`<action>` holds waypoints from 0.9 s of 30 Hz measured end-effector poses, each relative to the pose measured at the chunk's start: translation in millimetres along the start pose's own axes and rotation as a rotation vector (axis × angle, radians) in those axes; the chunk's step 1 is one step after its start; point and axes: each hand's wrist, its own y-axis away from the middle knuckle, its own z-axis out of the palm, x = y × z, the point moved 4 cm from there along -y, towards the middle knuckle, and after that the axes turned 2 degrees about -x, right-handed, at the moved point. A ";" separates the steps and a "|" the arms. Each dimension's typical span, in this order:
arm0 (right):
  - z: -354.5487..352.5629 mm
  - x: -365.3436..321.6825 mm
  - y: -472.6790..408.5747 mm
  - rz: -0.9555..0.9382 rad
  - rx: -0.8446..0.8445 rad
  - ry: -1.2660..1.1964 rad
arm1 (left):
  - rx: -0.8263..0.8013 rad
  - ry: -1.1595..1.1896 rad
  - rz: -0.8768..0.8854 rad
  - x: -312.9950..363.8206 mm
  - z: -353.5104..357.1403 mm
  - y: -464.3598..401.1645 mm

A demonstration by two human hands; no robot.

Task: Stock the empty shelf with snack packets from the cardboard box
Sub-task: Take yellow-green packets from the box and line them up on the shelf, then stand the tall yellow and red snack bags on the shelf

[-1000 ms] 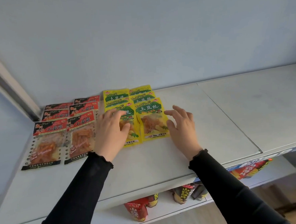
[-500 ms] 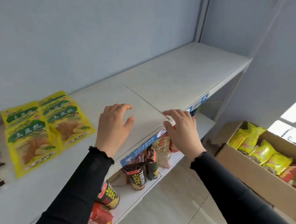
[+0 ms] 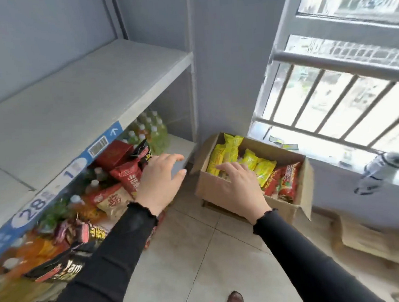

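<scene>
A cardboard box (image 3: 210, 185) stands open on the floor by the window wall. Yellow snack packets (image 3: 231, 152) fill its left part and red packets (image 3: 286, 180) its right part. My right hand (image 3: 240, 188) hovers over the box's near edge, fingers spread and holding nothing. My left hand (image 3: 160, 183) is held out in the air to the left of the box, fingers relaxed and empty. The bare grey shelf (image 3: 74, 100) runs along the upper left.
Under the bare shelf a lower shelf is packed with snack bags (image 3: 125, 176) and green drink bottles (image 3: 153, 135). A barred window (image 3: 342, 90) is at the right, with a plastic bottle (image 3: 379, 168) on its sill. Flat cardboard (image 3: 377, 242) lies on the tiled floor.
My view has swung right, away from the packets laid on the shelf, toward the box. Both hands left the shelf and moved down toward the box, still empty.
</scene>
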 end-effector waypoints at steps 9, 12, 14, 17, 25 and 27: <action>-3.9 138.1 -24.6 0.169 -0.053 -0.058 | -0.233 0.066 -0.014 59.5 118.7 -70.6; 7.1 166.9 -45.8 0.223 -0.094 -0.102 | -0.299 0.095 -0.060 57.6 149.9 -98.3; 18.0 184.0 -63.0 0.261 -0.123 -0.123 | -0.345 0.122 -0.095 52.4 171.3 -119.8; 36.7 207.7 -93.9 0.317 -0.178 -0.148 | -0.402 0.152 -0.142 42.5 203.0 -156.3; 85.6 253.5 -177.8 0.475 -0.346 -0.278 | -0.569 0.209 -0.374 -11.4 282.5 -238.1; 100.1 263.3 -196.2 0.512 -0.372 -0.322 | -0.603 0.213 -0.429 -26.8 302.6 -252.9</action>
